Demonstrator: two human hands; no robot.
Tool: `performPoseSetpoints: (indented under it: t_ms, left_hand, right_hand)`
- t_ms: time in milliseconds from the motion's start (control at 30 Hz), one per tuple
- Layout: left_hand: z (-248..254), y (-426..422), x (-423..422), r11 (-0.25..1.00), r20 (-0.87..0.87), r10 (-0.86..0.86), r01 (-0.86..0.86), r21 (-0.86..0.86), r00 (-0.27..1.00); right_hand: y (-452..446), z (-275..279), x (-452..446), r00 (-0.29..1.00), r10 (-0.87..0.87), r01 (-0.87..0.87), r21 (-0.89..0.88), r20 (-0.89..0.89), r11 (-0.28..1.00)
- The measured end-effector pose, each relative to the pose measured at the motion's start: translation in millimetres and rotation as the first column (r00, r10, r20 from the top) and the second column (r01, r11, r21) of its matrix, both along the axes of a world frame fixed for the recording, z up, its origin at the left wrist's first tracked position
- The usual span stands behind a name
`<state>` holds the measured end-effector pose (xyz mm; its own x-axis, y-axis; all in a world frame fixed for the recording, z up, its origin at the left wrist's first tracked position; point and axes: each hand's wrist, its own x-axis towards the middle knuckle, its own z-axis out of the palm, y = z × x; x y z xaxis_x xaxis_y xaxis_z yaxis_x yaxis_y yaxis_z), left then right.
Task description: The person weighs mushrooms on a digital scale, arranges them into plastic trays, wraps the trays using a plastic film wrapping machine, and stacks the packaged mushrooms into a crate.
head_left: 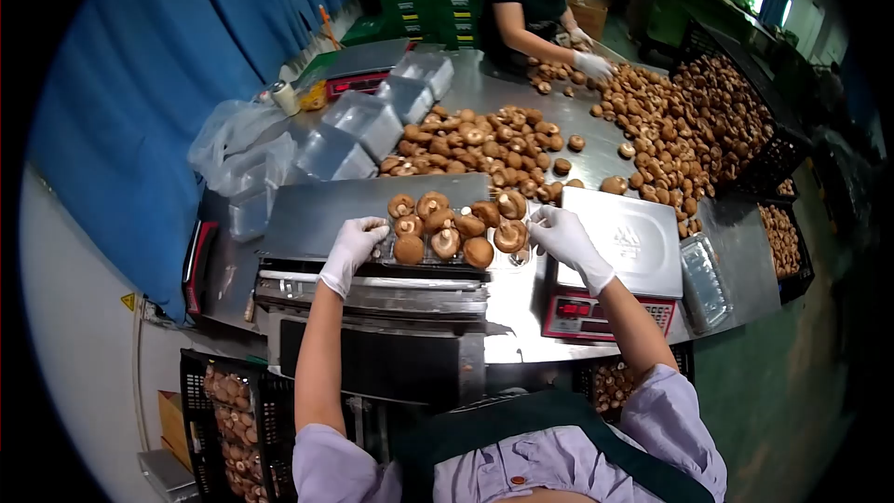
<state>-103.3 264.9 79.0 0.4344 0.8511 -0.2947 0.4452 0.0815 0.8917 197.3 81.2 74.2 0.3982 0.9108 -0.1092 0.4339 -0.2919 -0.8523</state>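
Observation:
A clear plastic tray of brown shiitake mushrooms is between my two gloved hands, over the right part of a metal wrapping machine. My left hand pinches the tray's left end, fingers closed. At the opposite end, the fingers of my right hand close on the tray's edge. Some mushrooms lie cap up, others show their stems. Just right of the tray stands a digital scale with a red lit display, partly behind my right forearm.
Loose mushrooms lie beyond the machine. More spill from a tipped black crate at right. Empty clear trays stand at back left; another tray lies beside the scale. Across the table, a co-worker's gloved hand touches mushrooms.

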Motion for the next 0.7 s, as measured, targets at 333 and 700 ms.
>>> performPoseSetpoints:
  t_ms: [333, 700]
  left_hand:
    - [-31, 106, -118, 0.85, -0.369, 0.084, 0.127, 0.511, 0.926]
    - [9, 44, -66, 0.349, -0.596, -0.172, 0.615, 0.708, 0.784]
  right_hand:
    - [109, -13, -114, 0.997, 0.061, -0.064, -0.077, -0.046, 0.995]
    - [92, 9, -136, 0.91, 0.014, 0.004, -0.044, 0.414, 0.999]
